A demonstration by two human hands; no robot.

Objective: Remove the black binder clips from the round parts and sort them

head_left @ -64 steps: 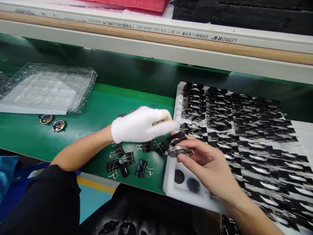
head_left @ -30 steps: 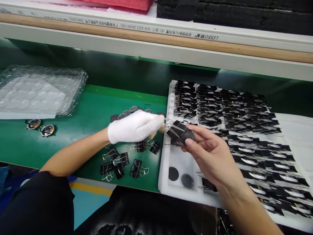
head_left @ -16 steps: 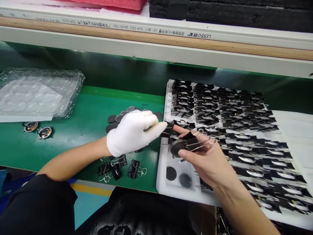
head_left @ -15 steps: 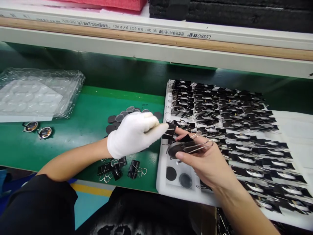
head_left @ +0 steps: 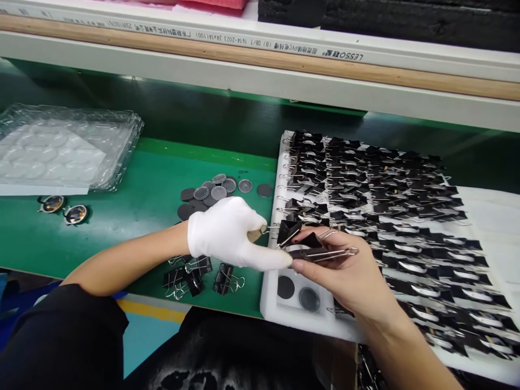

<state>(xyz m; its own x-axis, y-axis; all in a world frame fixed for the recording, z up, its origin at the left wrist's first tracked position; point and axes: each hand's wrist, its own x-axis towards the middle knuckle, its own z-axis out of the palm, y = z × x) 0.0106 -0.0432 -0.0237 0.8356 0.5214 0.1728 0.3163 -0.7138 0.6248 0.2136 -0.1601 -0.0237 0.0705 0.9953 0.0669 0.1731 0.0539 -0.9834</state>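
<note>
Binder clip [head_left: 289, 231] in closed grip of gloved left hand [head_left: 227, 238]; clipped disc [head_left: 311, 253] clamped by right hand [head_left: 349, 276].

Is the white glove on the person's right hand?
No, the white glove covers the left hand, while the right hand is bare and holds a binder clip.

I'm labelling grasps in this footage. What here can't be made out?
Head view only.
What the clip in the right hand clamps: fingers and the left hand thumb cover it.
Whether the left hand grips a wire handle: glove curls over it.
Tray right end: cut by frame edge.
Rail label: too small.
</note>
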